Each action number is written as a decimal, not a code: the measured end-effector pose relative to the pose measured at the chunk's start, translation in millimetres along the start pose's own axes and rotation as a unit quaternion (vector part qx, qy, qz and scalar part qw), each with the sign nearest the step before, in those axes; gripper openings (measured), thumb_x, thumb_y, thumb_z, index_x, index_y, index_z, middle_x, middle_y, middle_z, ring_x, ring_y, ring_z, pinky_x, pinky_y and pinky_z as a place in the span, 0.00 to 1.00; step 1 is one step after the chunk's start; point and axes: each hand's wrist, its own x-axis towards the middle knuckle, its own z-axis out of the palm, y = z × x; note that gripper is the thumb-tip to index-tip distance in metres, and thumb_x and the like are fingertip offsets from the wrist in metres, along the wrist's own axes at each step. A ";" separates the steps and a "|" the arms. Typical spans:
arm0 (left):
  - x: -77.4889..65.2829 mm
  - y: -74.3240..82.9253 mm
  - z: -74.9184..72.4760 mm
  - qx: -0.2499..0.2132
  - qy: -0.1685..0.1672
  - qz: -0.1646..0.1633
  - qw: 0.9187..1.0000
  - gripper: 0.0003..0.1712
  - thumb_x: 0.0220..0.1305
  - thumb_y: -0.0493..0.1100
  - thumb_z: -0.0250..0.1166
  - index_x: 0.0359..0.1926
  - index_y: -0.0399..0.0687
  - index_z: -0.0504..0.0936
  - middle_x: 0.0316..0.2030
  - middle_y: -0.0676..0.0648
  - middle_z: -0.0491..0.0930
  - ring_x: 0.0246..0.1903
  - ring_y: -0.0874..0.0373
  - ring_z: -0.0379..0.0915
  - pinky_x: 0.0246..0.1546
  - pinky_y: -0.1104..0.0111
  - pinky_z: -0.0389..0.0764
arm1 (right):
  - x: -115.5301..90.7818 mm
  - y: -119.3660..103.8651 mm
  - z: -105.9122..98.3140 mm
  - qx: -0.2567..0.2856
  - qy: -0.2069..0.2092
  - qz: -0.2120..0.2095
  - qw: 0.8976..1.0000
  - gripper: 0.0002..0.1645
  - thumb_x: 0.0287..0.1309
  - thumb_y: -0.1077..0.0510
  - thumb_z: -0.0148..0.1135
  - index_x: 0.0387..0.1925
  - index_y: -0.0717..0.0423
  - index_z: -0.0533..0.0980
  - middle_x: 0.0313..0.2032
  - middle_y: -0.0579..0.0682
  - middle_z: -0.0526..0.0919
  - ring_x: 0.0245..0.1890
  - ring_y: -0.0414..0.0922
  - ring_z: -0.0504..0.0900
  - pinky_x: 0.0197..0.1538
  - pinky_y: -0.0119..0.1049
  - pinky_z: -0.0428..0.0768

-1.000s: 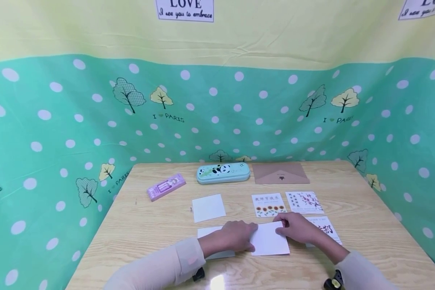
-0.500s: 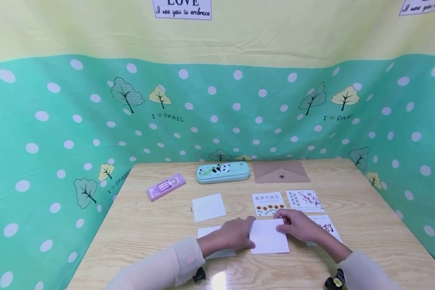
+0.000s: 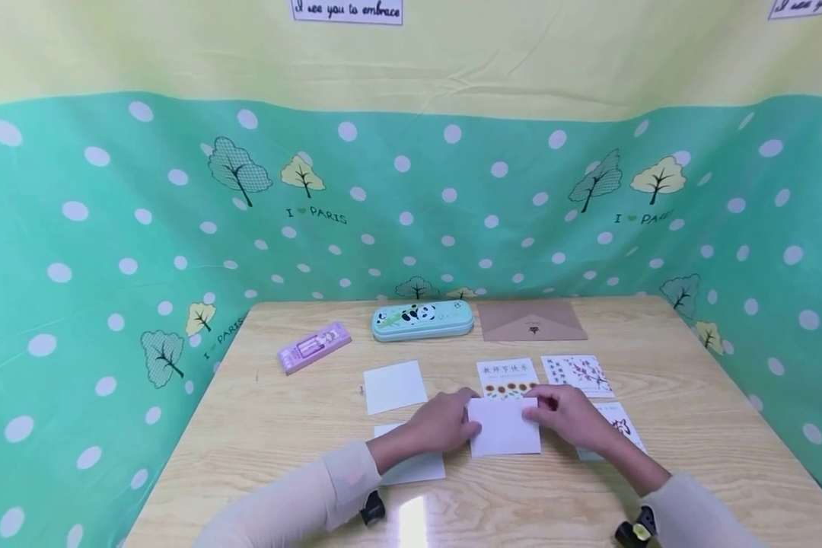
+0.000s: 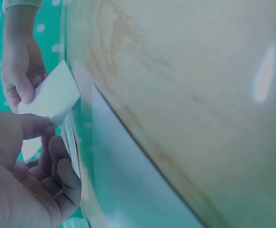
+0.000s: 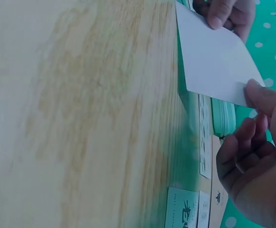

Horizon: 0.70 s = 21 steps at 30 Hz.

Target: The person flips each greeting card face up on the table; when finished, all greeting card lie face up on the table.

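From my place far away, I look first through the head view. The left hand [image 3: 445, 422] and the right hand [image 3: 567, 415] hold a white card [image 3: 503, 428] by its two sides, near the upper corners. It is in front of the sunflower card [image 3: 507, 373] and hides the lower edge of it. A plum-blossom card [image 3: 578, 376] lies to the right, and a lettered card [image 3: 619, 423] is partly under the right forearm. On the left side of the table [image 3: 246, 457] I see a blank card [image 3: 394, 387], and one more blank sheet [image 3: 418, 469] half covered by the left forearm. Behind are a purple box [image 3: 315, 348], a panda pencil case [image 3: 422, 320] and a brown envelope [image 3: 533, 320].

In the left wrist view, the left hand pinches the white card between thumb and forefinger, and its other fingers are curled. The right hand is at the far side, with its thumb on the card.

In the right wrist view, the right thumb presses one corner (the fingertip behind it is hidden from me), and the other fingers bend inward. The card is tilted; whether its lower edge touches the table, I cannot tell.
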 end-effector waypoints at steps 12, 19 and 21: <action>1.9 -2.8 -8.6 -0.186 -0.048 -0.029 0.981 0.13 0.71 0.44 0.63 0.28 0.48 0.83 0.22 0.54 0.87 0.18 0.59 0.84 0.22 0.75 0.75 | -0.5 -3.0 -4.5 0.078 0.014 0.042 0.996 0.13 0.67 0.48 0.65 0.41 0.54 0.85 0.20 0.48 0.78 0.21 0.40 0.76 0.25 0.32 0.77; 1.2 -4.9 -12.4 -0.224 -0.080 -0.006 0.971 0.17 0.75 0.53 0.60 0.44 0.45 0.88 0.29 0.49 0.89 0.29 0.59 0.86 0.34 0.71 0.83 | -3.4 -1.2 -13.0 0.168 0.004 0.040 0.985 0.23 0.78 0.53 0.49 0.45 0.71 0.81 0.31 0.60 0.85 0.27 0.42 0.85 0.32 0.40 0.86; 1.3 -6.2 -13.5 -0.231 -0.088 0.005 0.969 0.21 0.76 0.55 0.57 0.49 0.45 0.87 0.33 0.48 0.89 0.31 0.59 0.86 0.37 0.69 0.84 | -4.9 -1.9 -13.5 0.179 0.005 0.061 0.982 0.26 0.80 0.52 0.46 0.44 0.72 0.81 0.32 0.61 0.86 0.27 0.44 0.85 0.32 0.39 0.86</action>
